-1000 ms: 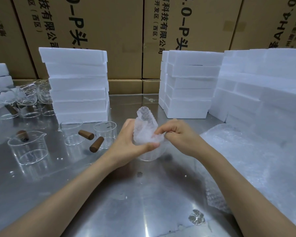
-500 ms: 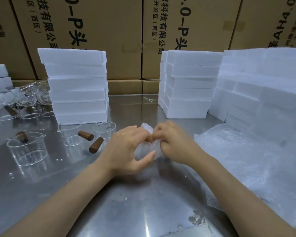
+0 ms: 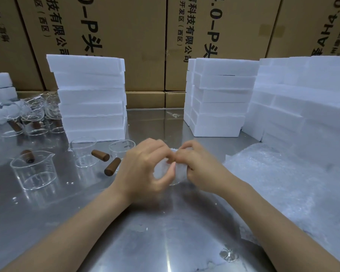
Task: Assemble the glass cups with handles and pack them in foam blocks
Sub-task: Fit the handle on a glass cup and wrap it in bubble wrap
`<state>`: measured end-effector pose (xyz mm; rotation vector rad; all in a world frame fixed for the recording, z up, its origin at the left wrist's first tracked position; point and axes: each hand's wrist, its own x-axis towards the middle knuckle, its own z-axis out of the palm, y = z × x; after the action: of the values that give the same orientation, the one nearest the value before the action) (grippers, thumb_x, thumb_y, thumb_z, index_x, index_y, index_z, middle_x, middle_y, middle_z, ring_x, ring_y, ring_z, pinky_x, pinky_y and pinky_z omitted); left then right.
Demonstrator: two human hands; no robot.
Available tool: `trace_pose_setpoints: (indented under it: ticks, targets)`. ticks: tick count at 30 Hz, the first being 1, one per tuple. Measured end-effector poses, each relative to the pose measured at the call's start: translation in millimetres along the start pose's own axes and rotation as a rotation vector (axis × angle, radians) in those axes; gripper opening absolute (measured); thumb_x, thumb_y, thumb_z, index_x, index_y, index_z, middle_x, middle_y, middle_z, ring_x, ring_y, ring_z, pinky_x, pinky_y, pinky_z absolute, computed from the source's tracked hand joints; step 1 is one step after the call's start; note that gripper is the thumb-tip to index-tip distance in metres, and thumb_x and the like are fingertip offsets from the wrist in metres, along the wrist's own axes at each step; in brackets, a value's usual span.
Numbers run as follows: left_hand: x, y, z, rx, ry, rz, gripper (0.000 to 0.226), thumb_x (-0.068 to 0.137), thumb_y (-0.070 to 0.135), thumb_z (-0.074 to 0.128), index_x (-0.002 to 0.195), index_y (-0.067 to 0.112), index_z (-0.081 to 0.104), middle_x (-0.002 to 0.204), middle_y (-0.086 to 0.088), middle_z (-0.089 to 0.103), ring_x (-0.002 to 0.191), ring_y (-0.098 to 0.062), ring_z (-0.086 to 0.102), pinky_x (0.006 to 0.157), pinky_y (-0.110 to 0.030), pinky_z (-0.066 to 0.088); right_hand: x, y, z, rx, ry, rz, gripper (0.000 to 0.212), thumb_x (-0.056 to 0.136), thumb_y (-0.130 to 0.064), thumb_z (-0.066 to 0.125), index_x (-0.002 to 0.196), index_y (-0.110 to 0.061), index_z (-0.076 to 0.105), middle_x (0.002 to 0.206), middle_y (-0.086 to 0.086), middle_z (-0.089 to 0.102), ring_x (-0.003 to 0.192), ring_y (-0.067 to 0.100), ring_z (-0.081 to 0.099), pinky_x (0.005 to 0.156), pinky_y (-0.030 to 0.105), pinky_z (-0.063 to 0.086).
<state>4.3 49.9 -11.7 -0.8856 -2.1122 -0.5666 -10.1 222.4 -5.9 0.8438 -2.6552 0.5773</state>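
Both hands meet over the steel table around a glass cup wrapped in bubble wrap (image 3: 176,172). My left hand (image 3: 145,167) curls round its left side, thumb across the front. My right hand (image 3: 198,165) pinches the wrap at the top. Most of the cup is hidden by the fingers. To the left stand three bare glass cups with brown wooden handles: one nearest (image 3: 32,169), one in the middle (image 3: 83,152) and one (image 3: 122,148) just beside my left hand. White foam blocks are stacked at the back left (image 3: 90,97) and back centre (image 3: 220,97).
A larger pile of foam blocks (image 3: 302,99) fills the right side, with bubble wrap sheets (image 3: 283,185) spread in front of it. More glass cups (image 3: 33,116) crowd the far left. Cardboard boxes (image 3: 126,36) wall off the back. A scrap of wrap (image 3: 229,254) lies near me.
The tall end of bubble wrap that stood above the cup has been folded down. Both hands have closed in over the top of the wrapped cup.
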Motion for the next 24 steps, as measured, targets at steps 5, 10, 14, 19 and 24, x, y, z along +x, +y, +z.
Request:
trace_pose_setpoints:
  ticks: [5,10,14,19,24]
  targets:
    - [0,-6,3,0.001,-0.085,-0.011,0.031,0.081,0.035,0.052,0.067,0.01,0.064,0.068,-0.001,0.058,0.062,-0.023,0.05,0.064,-0.04,0.045,4,-5,1,-0.173,-0.056,-0.043,0.044,0.075,0.005,0.043,0.102,-0.023,0.065,0.103,-0.005,0.063,0.115,0.014,0.034,0.085,0.023,0.031]
    - [2,-11,8,0.015,-0.195,-0.007,0.042,0.084,0.044,0.049,0.071,0.01,0.069,0.072,-0.001,0.058,0.072,-0.022,0.049,0.071,-0.034,0.04,-2,-12,-1,-0.12,0.132,-0.058,0.034,0.067,0.003,0.047,0.09,-0.011,0.067,0.091,0.003,0.065,0.106,0.022,0.049,0.077,0.024,0.03]
    - [0,-12,8,0.012,-0.182,-0.016,0.04,0.085,0.046,0.047,0.071,0.017,0.07,0.064,0.004,0.061,0.076,-0.015,0.053,0.093,-0.034,0.039,3,-10,-4,-0.142,0.181,0.006,0.035,0.069,0.004,0.052,0.086,-0.018,0.074,0.094,0.003,0.063,0.102,0.022,0.053,0.08,0.024,0.032]
    - [-2,-12,6,-0.035,-0.151,-0.032,0.037,0.083,0.042,0.049,0.067,0.016,0.069,0.065,0.003,0.065,0.073,-0.015,0.059,0.092,-0.036,0.046,6,-9,-1,-0.267,0.017,-0.038,0.042,0.074,0.003,0.05,0.1,-0.023,0.071,0.105,0.0,0.061,0.12,0.016,0.039,0.08,0.018,0.016]
    - [-3,-12,5,-0.061,-0.089,-0.017,0.036,0.081,0.038,0.049,0.067,0.011,0.068,0.064,0.001,0.064,0.069,-0.021,0.062,0.06,-0.037,0.051,7,-10,-2,-0.312,-0.06,-0.025,0.046,0.075,0.001,0.049,0.107,-0.026,0.068,0.111,-0.001,0.059,0.124,0.016,0.035,0.089,0.021,0.023]
